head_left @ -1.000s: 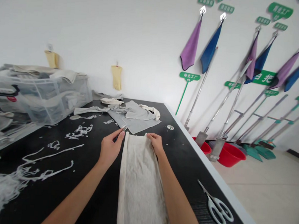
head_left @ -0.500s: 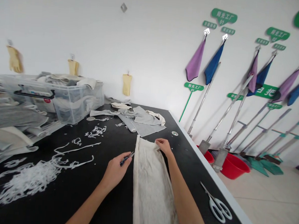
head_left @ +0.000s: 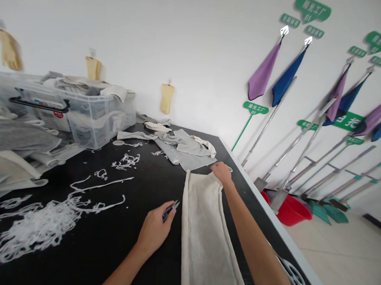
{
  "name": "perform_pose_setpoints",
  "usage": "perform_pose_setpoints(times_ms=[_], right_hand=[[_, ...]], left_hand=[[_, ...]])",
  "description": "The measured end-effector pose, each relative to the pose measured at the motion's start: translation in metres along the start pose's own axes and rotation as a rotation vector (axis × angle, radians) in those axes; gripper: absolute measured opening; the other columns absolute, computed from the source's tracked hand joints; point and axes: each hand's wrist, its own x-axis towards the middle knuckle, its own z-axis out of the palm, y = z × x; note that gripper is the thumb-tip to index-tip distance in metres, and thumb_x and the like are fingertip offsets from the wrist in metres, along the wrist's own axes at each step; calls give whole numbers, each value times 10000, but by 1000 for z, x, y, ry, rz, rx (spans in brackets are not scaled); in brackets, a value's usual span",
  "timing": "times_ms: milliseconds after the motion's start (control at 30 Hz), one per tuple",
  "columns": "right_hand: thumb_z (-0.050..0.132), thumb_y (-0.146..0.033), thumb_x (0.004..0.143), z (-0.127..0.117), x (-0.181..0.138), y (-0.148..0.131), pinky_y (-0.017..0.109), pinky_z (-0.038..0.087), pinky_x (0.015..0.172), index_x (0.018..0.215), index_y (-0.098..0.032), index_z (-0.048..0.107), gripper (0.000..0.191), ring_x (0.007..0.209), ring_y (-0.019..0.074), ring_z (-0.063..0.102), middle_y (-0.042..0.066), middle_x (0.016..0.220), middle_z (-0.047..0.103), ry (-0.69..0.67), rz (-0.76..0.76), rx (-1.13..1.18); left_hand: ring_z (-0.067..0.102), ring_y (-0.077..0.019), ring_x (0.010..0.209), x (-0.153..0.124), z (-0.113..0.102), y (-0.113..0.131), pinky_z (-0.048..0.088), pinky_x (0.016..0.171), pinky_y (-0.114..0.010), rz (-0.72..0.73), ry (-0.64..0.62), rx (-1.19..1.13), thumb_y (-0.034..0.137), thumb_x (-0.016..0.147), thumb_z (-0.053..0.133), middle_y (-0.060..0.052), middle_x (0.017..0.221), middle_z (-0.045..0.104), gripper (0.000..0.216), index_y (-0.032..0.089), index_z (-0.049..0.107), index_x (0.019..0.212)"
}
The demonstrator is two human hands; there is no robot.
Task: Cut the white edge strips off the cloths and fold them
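A long cream cloth strip (head_left: 204, 229) lies lengthwise on the black table (head_left: 114, 232), running from me toward the far end. My right hand (head_left: 221, 172) is closed on its far right corner. My left hand (head_left: 155, 232) rests on the table just left of the strip's left edge, fingers closed round small blue-handled thread snips (head_left: 170, 208) whose tips point at that edge.
White thread trimmings (head_left: 43, 224) litter the table's left side. Grey and cream cloth pieces (head_left: 183, 148) lie beyond the strip. A clear bin of fabric (head_left: 91, 119) and folded stacks (head_left: 12, 149) stand at left. White scissors (head_left: 294, 275) lie near the right edge. Mops lean on the wall.
My left hand has drawn back toward me along the strip's left edge with the snips. My right hand stays on the far corner. The view has swung left.
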Motion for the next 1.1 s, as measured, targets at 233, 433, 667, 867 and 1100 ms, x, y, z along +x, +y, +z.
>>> perform_pose_setpoints(times_ms=[233,433,667,867,1100], right_hand=[[579,-9,660,15,-15,-3,282,503,803,786,-129,757,249,884,231,695,131,908,737,-165,-151,-32],[573,-31,619,-2,-2,13,200,504,605,727,-155,783,267,633,160,677,21,658,737,-352,-222,68],[553,-190,779,6,14,2,243,487,753,880,-150,780,251,870,214,689,80,863,767,-132,-219,119],[659,-375,775,50,14,-8,256,490,708,796,-182,793,236,794,217,698,66,803,769,-158,-253,191],[666,-256,741,72,19,-1,287,498,771,733,-195,784,132,810,218,688,71,826,770,-110,-230,304]], left_hand=[[649,-216,1045,-2,-1,3,476,955,-336,-14,-8,21,402,935,461,-29,1149,703,378,238,642,1223],[654,-215,1038,-2,-4,6,478,942,-318,-22,-17,39,392,935,462,-38,1141,706,372,240,643,1223],[656,-217,1044,-3,-2,7,473,948,-321,-23,-19,75,394,934,459,-42,1140,707,372,254,634,1231],[663,-215,1025,-4,-3,8,482,920,-313,-25,-19,75,390,937,455,-34,1135,708,366,256,635,1226],[673,-211,992,-3,-3,9,487,905,-298,-24,-14,81,378,936,461,-32,1101,719,351,260,640,1214]])
